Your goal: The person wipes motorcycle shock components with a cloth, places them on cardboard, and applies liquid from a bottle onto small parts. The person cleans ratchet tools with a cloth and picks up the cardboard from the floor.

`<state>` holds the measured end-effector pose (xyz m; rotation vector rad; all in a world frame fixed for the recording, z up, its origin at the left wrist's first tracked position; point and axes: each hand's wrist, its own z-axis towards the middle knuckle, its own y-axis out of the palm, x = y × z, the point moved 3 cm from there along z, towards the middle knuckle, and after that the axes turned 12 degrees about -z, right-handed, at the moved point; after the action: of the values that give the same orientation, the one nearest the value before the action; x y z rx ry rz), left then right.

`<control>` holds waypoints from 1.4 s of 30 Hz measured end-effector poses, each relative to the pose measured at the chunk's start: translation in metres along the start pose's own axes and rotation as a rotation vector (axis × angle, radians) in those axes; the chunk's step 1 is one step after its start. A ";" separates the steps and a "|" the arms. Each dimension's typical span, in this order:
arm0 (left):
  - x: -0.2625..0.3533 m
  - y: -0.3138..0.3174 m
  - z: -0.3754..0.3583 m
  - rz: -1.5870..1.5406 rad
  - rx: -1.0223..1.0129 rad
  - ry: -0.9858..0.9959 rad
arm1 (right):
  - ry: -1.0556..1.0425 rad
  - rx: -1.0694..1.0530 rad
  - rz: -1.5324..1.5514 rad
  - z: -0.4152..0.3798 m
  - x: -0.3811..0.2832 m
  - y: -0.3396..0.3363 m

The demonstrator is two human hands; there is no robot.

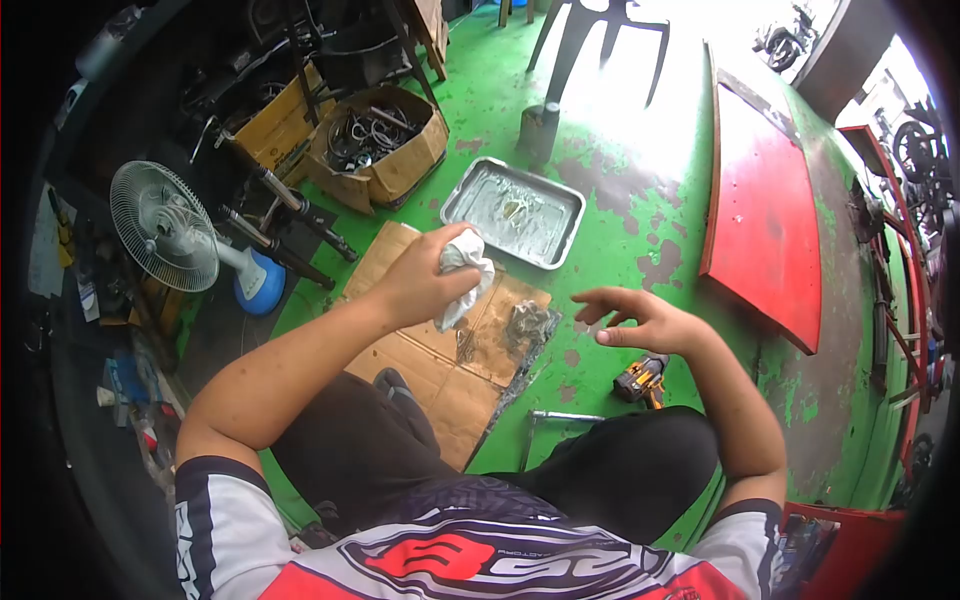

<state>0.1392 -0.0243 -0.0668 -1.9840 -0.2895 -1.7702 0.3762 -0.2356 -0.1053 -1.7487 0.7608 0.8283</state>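
Observation:
In the head view my left hand (pixel 425 280) is wrapped round a crumpled white cloth (pixel 466 262), above a flattened cardboard sheet (pixel 430 365). My right hand (pixel 635 322) hangs over the green floor with its fingers apart and nothing in them. Between the hands, a dark greasy object (pixel 528 320) lies on the stained end of the cardboard; what it is I cannot make out. Beyond the hands sits a metal tray (pixel 572 232) with a wet, greyish residue inside. A black and yellow power tool (pixel 638 380) rests on the floor just below my right hand.
A metal bar tool (pixel 565 416) lies near my right knee. To the left stand a fan (pixel 165 226), metal fork tubes (pixel 280 188) and a cardboard box (pixel 410 165) of cables and parts. A red panel (pixel 762 200) lies at right; a chair (pixel 605 15) stands behind.

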 end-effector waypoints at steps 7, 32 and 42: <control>0.051 0.002 0.004 -0.333 0.122 0.375 | 0.018 0.053 -0.177 0.060 -0.128 0.028; 0.146 0.005 0.035 -0.622 0.285 0.464 | -0.261 0.812 0.035 0.057 -0.188 -0.010; 0.137 0.024 0.018 -0.610 0.073 0.414 | -0.332 0.947 -0.182 0.050 -0.185 -0.009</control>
<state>0.1864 -0.0561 0.0613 -1.5123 -0.8704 -2.4405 0.2702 -0.1652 0.0381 -0.7924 0.6055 0.4798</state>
